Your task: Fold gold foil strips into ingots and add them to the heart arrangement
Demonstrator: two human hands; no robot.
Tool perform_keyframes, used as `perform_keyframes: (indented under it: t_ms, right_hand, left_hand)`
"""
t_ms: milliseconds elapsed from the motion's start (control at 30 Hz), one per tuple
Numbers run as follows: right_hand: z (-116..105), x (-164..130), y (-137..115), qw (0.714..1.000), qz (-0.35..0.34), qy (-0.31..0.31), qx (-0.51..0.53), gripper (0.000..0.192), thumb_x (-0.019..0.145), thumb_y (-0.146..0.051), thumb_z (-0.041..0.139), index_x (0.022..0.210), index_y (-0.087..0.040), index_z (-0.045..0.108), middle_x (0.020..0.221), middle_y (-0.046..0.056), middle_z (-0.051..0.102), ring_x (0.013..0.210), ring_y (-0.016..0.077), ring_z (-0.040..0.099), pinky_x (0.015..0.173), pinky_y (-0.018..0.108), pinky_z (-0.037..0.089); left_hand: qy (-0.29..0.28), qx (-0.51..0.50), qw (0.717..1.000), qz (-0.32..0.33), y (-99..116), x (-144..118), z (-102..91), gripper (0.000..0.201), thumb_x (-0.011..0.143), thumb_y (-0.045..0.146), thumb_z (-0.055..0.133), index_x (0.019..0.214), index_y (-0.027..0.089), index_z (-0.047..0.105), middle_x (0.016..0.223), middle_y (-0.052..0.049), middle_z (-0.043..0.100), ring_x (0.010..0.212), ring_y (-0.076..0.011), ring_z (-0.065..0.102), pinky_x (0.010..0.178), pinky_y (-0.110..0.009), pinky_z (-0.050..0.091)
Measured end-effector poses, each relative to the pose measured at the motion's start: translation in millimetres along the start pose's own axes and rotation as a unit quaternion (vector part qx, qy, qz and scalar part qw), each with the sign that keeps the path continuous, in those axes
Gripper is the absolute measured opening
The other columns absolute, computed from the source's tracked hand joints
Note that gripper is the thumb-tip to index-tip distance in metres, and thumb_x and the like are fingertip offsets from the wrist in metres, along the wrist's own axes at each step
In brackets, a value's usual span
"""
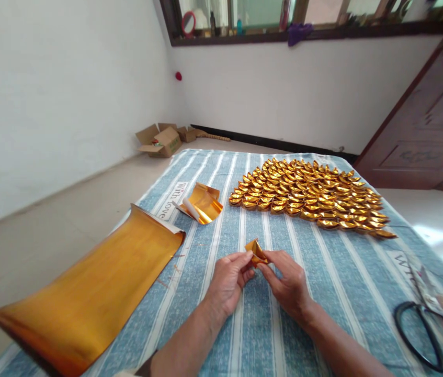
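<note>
— Where's the gold foil piece (256, 251)?
— Pinched between both hands, just above the striped cloth (323, 272), dead centre. Left hand (229, 280) grips its left edge, right hand (290, 285) its right; fingers closed on it.
— Which is nearer?
— Neither; both touch it.
— Orientation?
— Long axis runs left-right between the fingertips, peak pointing up and away toward the pile of folded ingots (311, 196).

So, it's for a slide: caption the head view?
Both hands pinch a small gold foil piece near rows of folded gold ingots.

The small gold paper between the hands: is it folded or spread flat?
Folded. The small gold paper stands up in creased, angled flaps, pinched between the left hand and right hand above the striped cloth.
</note>
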State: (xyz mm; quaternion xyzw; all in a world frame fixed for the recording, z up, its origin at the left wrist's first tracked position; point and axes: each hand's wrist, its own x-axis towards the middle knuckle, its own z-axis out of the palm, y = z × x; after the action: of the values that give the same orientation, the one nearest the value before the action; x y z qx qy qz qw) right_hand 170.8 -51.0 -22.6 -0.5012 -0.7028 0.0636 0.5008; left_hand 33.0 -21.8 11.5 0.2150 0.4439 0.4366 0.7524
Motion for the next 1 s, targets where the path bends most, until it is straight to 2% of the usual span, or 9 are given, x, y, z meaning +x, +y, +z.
perform_keyframes:
  t_ms: [533,1000]
  right_hand:
    - [-3.0,-1.5,0.8,1.0,-0.004,0.001,-0.002,0.016,0.089,-0.022,0.057,0.103,-0.019,0.064,0.084,0.005,0.071,0.076,0.0179,0.065,0.07,0.031,0.05]
    - [-3.4,-3.6,3.5,0.999,-0.032,-0.006,-0.043,0.02,0.091,-0.024,0.053,0.105,-0.017,0.065,0.077,0.006,0.069,0.074,0.0184,0.065,0.069,0.032,0.051]
  left_hand:
    - [-0.034,-0.01,0.999,-0.039,0.4,0.1,-0.4,0.008,0.08,0.012,0.065,0.079,0.006,0.071,0.077,-0.008,0.068,0.064,-0.0091,0.06,0.052,-0.015,0.048]
    - [-0.05,0.002,0.998,-0.027,-0.9,-1.1,1.0,0.011,0.075,0.018,0.072,0.077,0.007,0.072,0.075,-0.007,0.068,0.062,-0.0086,0.059,0.051,-0.015,0.047]
